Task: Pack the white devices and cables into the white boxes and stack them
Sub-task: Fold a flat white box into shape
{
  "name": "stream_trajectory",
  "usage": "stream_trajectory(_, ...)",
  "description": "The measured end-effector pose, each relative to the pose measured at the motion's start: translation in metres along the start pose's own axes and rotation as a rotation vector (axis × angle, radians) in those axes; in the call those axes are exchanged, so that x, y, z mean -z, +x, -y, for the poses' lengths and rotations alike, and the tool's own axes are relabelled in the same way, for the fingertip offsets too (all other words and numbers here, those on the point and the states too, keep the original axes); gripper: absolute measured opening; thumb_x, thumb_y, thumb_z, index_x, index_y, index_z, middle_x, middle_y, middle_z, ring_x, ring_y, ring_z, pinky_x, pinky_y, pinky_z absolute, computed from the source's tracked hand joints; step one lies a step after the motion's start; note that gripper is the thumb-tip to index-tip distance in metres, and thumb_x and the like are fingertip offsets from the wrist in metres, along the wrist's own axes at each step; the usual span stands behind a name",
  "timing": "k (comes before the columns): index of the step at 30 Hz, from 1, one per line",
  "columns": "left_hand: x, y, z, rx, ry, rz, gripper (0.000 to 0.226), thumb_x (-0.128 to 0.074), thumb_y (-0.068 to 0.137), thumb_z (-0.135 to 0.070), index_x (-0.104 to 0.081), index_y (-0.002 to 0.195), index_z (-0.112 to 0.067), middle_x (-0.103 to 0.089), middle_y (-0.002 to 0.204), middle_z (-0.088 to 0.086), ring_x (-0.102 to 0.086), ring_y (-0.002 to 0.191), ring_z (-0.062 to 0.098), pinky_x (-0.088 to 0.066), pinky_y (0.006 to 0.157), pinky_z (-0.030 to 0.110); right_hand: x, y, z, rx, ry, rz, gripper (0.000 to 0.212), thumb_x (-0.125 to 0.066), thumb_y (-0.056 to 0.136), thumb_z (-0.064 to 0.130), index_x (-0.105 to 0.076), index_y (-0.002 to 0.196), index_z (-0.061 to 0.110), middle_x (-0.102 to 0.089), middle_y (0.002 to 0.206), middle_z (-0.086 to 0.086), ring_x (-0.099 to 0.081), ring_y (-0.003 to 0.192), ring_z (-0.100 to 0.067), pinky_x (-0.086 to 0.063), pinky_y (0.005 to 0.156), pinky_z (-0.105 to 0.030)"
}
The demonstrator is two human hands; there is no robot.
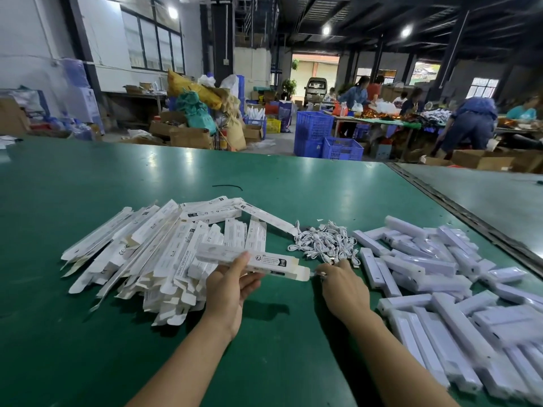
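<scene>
A person's left hand (232, 286) holds a long, narrow white cardboard box (252, 261) with its end flap open above a green worktable (88, 186). The right hand (343, 284) reaches with curled fingers to the near edge of a tangle of short white cables (326, 242); whether it grips one is unclear. A heap of flattened white cardboard boxes (152, 254) lies to the left and a pile of white bar-shaped plastic devices (440, 289) to the right. Beyond the table stand blue plastic crates (342, 148) and workers at other benches (470, 124).
</scene>
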State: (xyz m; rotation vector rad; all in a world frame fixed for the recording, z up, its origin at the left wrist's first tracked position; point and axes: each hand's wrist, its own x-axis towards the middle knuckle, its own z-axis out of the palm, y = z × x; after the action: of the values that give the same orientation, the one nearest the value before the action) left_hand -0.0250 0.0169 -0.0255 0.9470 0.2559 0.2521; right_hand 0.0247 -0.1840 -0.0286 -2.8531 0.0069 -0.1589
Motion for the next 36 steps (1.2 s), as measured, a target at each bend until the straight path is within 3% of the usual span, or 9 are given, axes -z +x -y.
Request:
stream_trajectory(2, 0.0, 0.002, 0.001, 0.0, 0.0, 0.004, 0.024, -0.069, 0.09, -0.019, -0.063, 0.107, -0.003, -0.073, 0.103, 0.023, -0.073, 0.08, 0.027, -0.058, 0.057, 0.025, -0.004, -0.007, -0.007, 0.05, 0.033, -0.027, 0.039, -0.047, 0.098, 0.016, -0.063, 0.125, 0.04, -0.048, 0.126, -0.001, -0.064, 0.093, -0.029, -0.044, 0.064, -0.031)
stream_trajectory(5, 0.0, 0.003, 0.002, 0.001, 0.009, 0.009, 0.022, -0.069, 0.09, -0.02, -0.063, 0.105, -0.004, -0.073, 0.104, 0.023, -0.073, 0.079, 0.026, -0.058, 0.058, 0.025, -0.002, -0.012, -0.015, 0.134, 0.11, -0.028, 0.036, -0.052, 0.096, 0.02, -0.064, 0.127, 0.034, -0.039, 0.144, 0.001, -0.06, 0.111, -0.025, -0.05, 0.084, -0.034)
stream_trajectory(9, 0.002, 0.005, 0.001, -0.007, -0.009, -0.01, 0.033, -0.069, 0.091, -0.019, -0.062, 0.117, 0.0, -0.073, 0.105, 0.021, -0.073, 0.076, 0.024, -0.057, 0.056, 0.024, 0.002, -0.014, -0.014, 0.156, 0.198, -0.05, 0.039, -0.049, 0.099, 0.037, -0.061, 0.133, 0.021, -0.044, 0.147, -0.001, -0.046, 0.129, -0.021, -0.039, 0.103, -0.032)
stream_trajectory(13, 0.001, 0.005, 0.002, -0.006, -0.02, -0.013, 0.03, -0.069, 0.09, -0.018, -0.062, 0.115, -0.001, -0.073, 0.105, 0.023, -0.074, 0.074, 0.023, -0.057, 0.055, 0.024, 0.0, -0.016, -0.008, 0.133, 0.066, -0.012, 0.056, -0.046, 0.093, 0.061, -0.061, 0.132, 0.023, -0.052, 0.142, 0.003, -0.039, 0.128, -0.024, -0.04, 0.101, -0.034)
stream_trajectory(19, 0.001, 0.005, 0.001, 0.003, -0.015, -0.008, 0.025, -0.069, 0.09, -0.017, -0.062, 0.11, -0.004, -0.072, 0.107, 0.024, -0.074, 0.073, 0.023, -0.057, 0.054, 0.024, 0.001, -0.011, -0.011, 0.161, 0.064, 0.051, 0.062, -0.055, 0.089, 0.061, -0.054, 0.139, 0.023, -0.044, 0.151, 0.009, -0.036, 0.137, -0.021, -0.037, 0.109, -0.036)
stream_trajectory(26, 0.001, 0.004, 0.001, 0.007, -0.025, -0.004, 0.03, -0.07, 0.089, -0.017, -0.062, 0.114, -0.003, -0.072, 0.107, 0.023, -0.074, 0.074, 0.024, -0.057, 0.054, 0.024, 0.005, -0.009, -0.015, 0.216, 0.033, 0.016, 0.06, -0.06, 0.085, 0.062, -0.06, 0.133, 0.026, -0.056, 0.137, 0.002, -0.046, 0.127, -0.019, -0.041, 0.103, -0.033)
stream_trajectory(31, 0.002, 0.004, 0.0, 0.01, -0.02, -0.015, 0.033, -0.07, 0.09, -0.017, -0.062, 0.117, -0.001, -0.072, 0.108, 0.024, -0.073, 0.077, 0.025, -0.057, 0.055, 0.024, 0.005, -0.014, -0.012, 0.243, 0.123, -0.044, 0.063, -0.066, 0.087, 0.048, -0.051, 0.142, 0.022, -0.065, 0.124, 0.0, -0.057, 0.113, -0.019, -0.042, 0.098, -0.029)
stream_trajectory(36, 0.002, 0.004, -0.001, -0.003, -0.018, -0.018, 0.032, -0.069, 0.09, -0.017, -0.062, 0.116, 0.0, -0.073, 0.106, 0.022, -0.073, 0.075, 0.024, -0.057, 0.056, 0.024, 0.011, -0.024, -0.005, 0.337, 0.399, -0.023, 0.063, -0.053, 0.1, 0.03, -0.024, 0.154, 0.018, -0.053, 0.112, 0.006, -0.053, 0.092, -0.013, -0.035, 0.082, -0.021)
